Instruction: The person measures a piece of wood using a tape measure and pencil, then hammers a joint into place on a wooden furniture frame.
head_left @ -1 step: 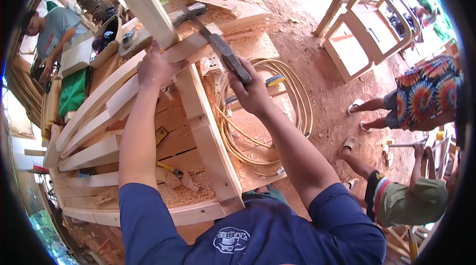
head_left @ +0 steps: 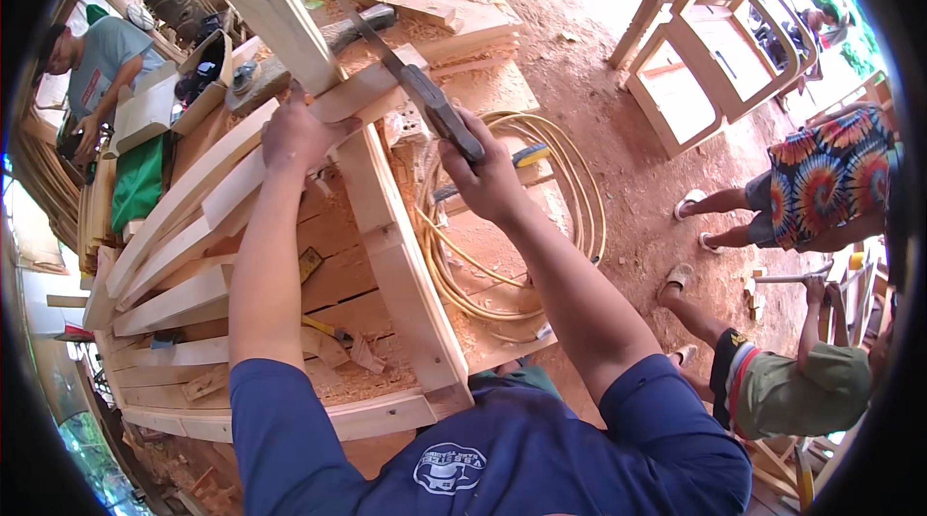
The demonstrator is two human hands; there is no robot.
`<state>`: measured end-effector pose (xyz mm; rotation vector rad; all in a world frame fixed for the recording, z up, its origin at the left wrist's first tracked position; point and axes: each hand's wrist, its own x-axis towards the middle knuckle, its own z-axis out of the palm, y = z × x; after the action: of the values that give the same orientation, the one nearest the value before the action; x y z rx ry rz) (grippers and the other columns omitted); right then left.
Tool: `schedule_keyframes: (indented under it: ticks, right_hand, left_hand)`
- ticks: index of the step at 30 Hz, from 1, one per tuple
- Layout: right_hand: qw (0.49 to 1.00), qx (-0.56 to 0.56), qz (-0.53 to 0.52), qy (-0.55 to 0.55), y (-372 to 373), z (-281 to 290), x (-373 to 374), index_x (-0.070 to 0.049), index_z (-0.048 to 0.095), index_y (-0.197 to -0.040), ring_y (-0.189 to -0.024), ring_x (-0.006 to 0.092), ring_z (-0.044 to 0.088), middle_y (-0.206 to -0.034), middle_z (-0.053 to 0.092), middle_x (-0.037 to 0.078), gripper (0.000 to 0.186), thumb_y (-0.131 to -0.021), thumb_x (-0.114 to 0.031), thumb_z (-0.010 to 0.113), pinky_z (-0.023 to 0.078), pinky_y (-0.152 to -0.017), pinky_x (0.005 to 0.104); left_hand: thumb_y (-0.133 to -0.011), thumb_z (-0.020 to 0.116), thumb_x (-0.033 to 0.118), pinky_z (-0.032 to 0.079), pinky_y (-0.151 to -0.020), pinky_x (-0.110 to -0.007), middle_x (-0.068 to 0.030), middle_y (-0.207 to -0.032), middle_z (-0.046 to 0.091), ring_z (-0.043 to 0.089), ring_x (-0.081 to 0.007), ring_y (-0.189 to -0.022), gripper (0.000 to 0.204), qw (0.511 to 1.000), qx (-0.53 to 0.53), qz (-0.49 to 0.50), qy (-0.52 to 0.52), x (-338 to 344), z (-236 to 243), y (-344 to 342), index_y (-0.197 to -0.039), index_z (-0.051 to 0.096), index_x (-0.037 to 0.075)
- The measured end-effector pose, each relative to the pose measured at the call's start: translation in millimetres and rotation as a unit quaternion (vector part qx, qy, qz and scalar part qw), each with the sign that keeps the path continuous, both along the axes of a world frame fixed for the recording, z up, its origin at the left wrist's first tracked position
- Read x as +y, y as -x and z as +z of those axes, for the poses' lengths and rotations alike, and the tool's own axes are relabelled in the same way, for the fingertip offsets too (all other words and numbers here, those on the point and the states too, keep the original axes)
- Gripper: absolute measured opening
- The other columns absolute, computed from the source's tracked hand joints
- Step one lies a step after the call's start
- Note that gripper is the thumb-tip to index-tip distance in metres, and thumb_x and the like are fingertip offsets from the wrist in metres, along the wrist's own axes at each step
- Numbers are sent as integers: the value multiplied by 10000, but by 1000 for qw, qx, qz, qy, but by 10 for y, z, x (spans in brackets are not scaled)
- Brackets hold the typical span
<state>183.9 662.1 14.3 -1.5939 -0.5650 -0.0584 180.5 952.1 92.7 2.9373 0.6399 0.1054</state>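
both engaged: my right hand (head_left: 480,168) curls tight round the saw (head_left: 439,111), my left hand (head_left: 297,135) clasps the far crosspiece (head_left: 362,94); likely sawing, next calling for straight, steady strokes.

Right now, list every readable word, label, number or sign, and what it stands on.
Dark blue short-sleeved shirt: white oval emblem with lettering; wording not copied here.
Grey-blue T-shirt, far left: small red mark, too blurred to read.
Nothing else reads clearly.
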Motion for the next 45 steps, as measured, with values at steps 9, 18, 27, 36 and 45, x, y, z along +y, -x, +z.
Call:
schedule_keyframes:
  ticks: [9, 18, 27, 36, 45]
  right_hand:
    - [997, 50, 17, 64, -30, 487, -136, -50, 594, -1460, -845, 335, 754, -915, 740, 199, 443, -1061, -223, 679, 586, -815, 425]
    - [988, 128, 45, 75, 1464, 374, -1599, 36, 528, -1557, -952, 161, 660, -1048, 694, 92, 548, -1031, -68, 639, 556, -866, 328]
    - [992, 75, 36, 95, 1465, 191, -1681, 15, 491, -1585, -1052, 315, 777, -1202, 759, 215, 653, -978, -54, 720, 608, -929, 426]
    - [994, 83, 57, 54, 260, 343, -477, -60, 548, -1406, -918, 508, 736, -957, 735, 291, 438, -1020, -223, 676, 576, -806, 562]
    - [981, 120, 35, 146, 2293, 251, -2395, 31, 448, -1623, -1056, 320, 793, -1182, 758, 211, 740, -941, -4, 734, 612, -921, 390]
  left_hand:
    - [-782, 857, 765, 558, -1121, -516, -250, -1382, 745, 711, -414, -1310, 1358, 995, 85, 53, -3, -230, 53, -157, -1737, 217, 43]
    - [-668, 852, 876, 554, -1118, -523, -280, -1481, 683, 667, -422, -1380, 1465, 993, 66, 84, -42, -119, -56, -109, -1734, 302, 36]
    - [-728, 856, 821, 570, -1057, -559, -285, -1379, 735, 705, -467, -1290, 1238, 996, 39, 52, -54, -64, -207, -141, -1669, 424, 141]
    - [-761, 875, 765, 601, -1006, -564, -263, -1286, 776, 747, -442, -1210, 1231, 998, 27, 28, -51, 8, -244, -218, -1673, 372, 109]
    - [-749, 844, 815, 586, -1048, -551, -246, -1314, 771, 735, -438, -1240, 1144, 996, 18, 34, -83, -82, -235, -123, -1603, 491, 141]
